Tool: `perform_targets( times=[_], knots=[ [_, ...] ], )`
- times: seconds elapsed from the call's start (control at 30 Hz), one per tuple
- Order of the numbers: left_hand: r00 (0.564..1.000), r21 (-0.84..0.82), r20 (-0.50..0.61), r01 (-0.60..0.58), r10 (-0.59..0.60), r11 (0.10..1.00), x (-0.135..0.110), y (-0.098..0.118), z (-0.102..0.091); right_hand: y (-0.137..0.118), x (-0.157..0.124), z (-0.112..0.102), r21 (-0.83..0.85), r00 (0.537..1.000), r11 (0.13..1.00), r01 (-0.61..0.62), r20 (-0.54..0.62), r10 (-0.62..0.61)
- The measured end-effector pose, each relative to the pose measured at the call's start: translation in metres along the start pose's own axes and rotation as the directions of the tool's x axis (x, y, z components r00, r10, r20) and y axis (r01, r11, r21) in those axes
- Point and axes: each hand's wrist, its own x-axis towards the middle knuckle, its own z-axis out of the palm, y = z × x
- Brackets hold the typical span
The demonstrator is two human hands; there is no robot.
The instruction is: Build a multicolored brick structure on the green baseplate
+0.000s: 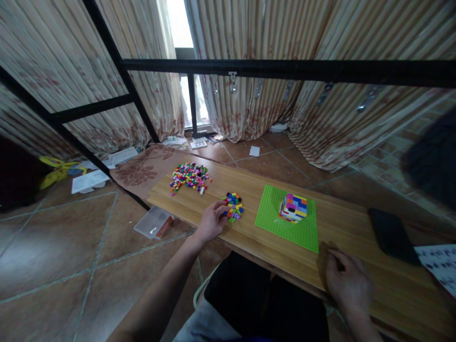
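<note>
The left hand [211, 222] had its fingers [221, 208] bent at the left edge of the small brick pile [235, 207]; whether they grasped a brick could not be told. The right hand [349, 280] lay at the tabletop's near edge, fingers loosely curled; whether they held anything could not be told either. Between the hands, right of the small pile, the green plate [267, 209] lay on the wooden tabletop [245, 237], bearing a multicoloured brick cube [293, 208] toward its far right side. Farther left, a larger brick pile [190, 176] spread out. To the far right lay a dark flat object [392, 235], beside a printed sheet [440, 266]. A clear plastic box [153, 222] sat on the floor to the left.
</note>
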Motion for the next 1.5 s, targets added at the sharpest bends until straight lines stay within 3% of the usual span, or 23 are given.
perform_targets(
  times=[0.53, 0.9, 1.5],
  knots=[
    [0.986, -0.042, -0.150, 0.072, -0.078, 0.997, -0.002, -0.007, 0.010, -0.002, 0.000, -0.002, -0.010, 1.000, 1.000, -0.005, -0.006, 0.005],
    [0.993, 0.112, -0.112, -0.012, 0.025, 0.994, 0.000, -0.006, 0.013, -0.004, 0.000, 0.001, 0.013, 0.999, 0.999, -0.052, 0.013, 0.052],
    [0.995, 0.086, -0.099, 0.002, 0.006, 0.996, 0.002, -0.008, 0.013, -0.007, 0.000, 0.000, 0.041, 0.996, 0.995, -0.086, 0.023, 0.085]
  ],
)
